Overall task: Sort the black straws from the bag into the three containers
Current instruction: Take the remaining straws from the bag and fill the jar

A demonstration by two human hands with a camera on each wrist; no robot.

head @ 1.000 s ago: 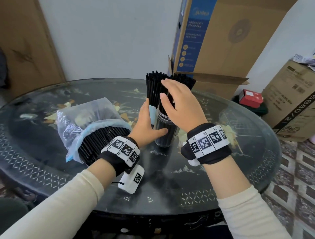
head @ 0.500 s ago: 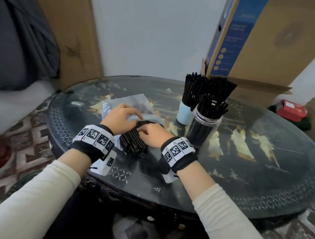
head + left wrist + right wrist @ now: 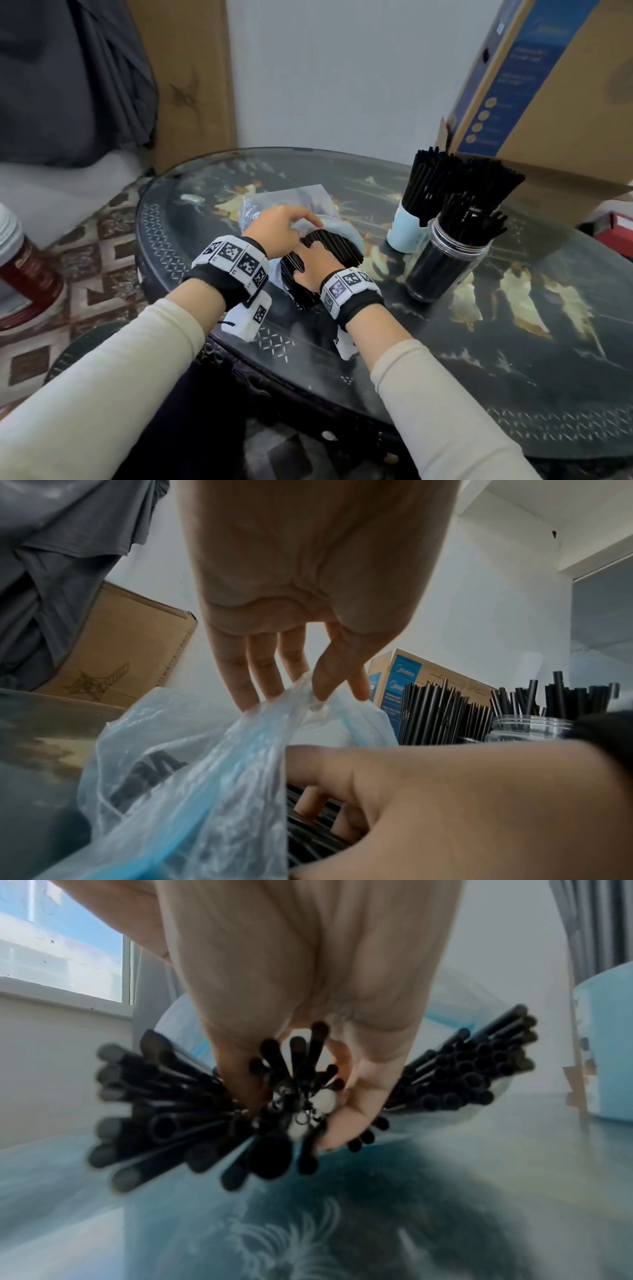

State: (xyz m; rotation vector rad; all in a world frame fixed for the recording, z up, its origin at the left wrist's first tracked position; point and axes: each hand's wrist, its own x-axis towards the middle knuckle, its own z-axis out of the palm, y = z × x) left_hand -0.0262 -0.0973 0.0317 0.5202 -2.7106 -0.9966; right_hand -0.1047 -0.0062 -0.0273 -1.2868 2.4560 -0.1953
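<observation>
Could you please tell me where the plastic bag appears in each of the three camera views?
Head: plastic bag lies centre frame, beyond both hands.
Left wrist: fills lower left, pinched by the left hand.
Right wrist: pale blue behind the fanned straws.
Shared landmark: light blue cup.

Round dark table (image 3: 445,359), glass-topped, inlaid with pale figures. Tall cardboard box (image 3: 561,96) with blue printed panel stood at its far right edge. Flat brown carton (image 3: 195,82) leaned against the white wall. Grey cloth (image 3: 75,78) hung at left. Patterned floor tiles (image 3: 92,274). Red jar (image 3: 24,270), white-capped, possibly plastic, stood on the floor.
</observation>
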